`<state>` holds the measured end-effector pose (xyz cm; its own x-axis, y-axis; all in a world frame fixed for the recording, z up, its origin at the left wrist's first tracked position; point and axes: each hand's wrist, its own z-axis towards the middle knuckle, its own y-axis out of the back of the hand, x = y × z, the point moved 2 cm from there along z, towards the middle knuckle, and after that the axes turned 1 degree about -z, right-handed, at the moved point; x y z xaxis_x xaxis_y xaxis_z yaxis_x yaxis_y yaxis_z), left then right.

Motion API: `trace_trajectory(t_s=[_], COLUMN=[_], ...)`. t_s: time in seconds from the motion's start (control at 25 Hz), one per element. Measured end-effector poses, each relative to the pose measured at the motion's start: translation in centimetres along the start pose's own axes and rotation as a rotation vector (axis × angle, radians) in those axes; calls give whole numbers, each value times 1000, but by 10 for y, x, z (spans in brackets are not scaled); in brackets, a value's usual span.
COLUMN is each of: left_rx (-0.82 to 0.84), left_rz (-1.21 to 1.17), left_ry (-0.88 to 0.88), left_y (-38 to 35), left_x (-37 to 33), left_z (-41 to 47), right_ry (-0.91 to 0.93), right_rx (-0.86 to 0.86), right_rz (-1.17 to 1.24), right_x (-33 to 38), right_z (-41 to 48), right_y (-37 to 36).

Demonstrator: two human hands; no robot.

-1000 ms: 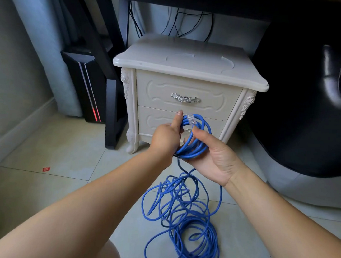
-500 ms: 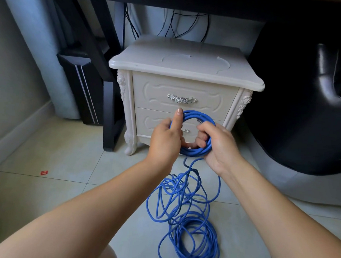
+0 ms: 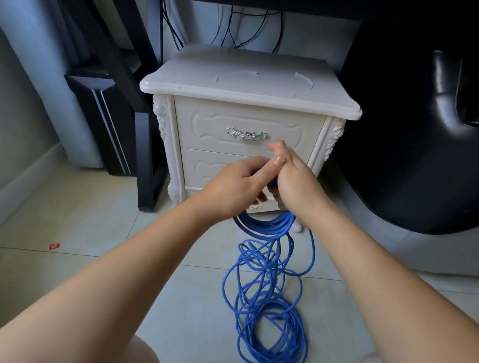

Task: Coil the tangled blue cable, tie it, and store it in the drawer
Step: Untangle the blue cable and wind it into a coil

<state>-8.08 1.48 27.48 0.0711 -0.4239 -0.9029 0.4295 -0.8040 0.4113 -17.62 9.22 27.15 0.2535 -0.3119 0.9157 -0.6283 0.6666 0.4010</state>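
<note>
Nearest, the loose part of the blue cable (image 3: 269,323) is lying in a tangled heap on the tiled floor (image 3: 87,270), at about five o'clock in the view. Several strands are rising from it toward the hands. Above the heap, the wound loops are hanging as a bundle at six o'clock under both hands, whereas half a second ago they were standing up as a ring above the knuckles.

The left hand (image 3: 232,186) is curling its fingers round the top of that bundle, with its thumb reaching toward three o'clock. The right hand (image 3: 294,182) is pressing against it. It has rolled over since the earlier frame, so its back is now facing the camera and its fingers are pointing away. I cannot tell whether it is gripping the cable.

A red scrap (image 3: 54,245) is lying on the floor at nine o'clock. Beyond the hands, the white nightstand (image 3: 250,83) is standing with its lower drawer (image 3: 200,165) and top drawer (image 3: 208,123) both shut. A black chair (image 3: 431,137) is sitting at three o'clock of it and a computer tower (image 3: 97,111) at nine.
</note>
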Motion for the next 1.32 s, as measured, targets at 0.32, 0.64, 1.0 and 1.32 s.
trace_trajectory(t_s=[0.32,0.64,1.0,1.32], left_rx=[-17,-378,-471,3], left_rz=[294,125,-40,-316], left_ry=[-142,-8,141,186], left_y=[14,35,18,22], left_x=[-7,1,8,11], left_z=[-1,-1,-2,-8], right_ry=[-51,-143,7,191], right_rx=[98,534,20,49], right_rz=[148,362,458,-146], right_x=[11,-11,-6,10], right_z=[-1,-11,-10,-6], right_y=[5,20,2,26])
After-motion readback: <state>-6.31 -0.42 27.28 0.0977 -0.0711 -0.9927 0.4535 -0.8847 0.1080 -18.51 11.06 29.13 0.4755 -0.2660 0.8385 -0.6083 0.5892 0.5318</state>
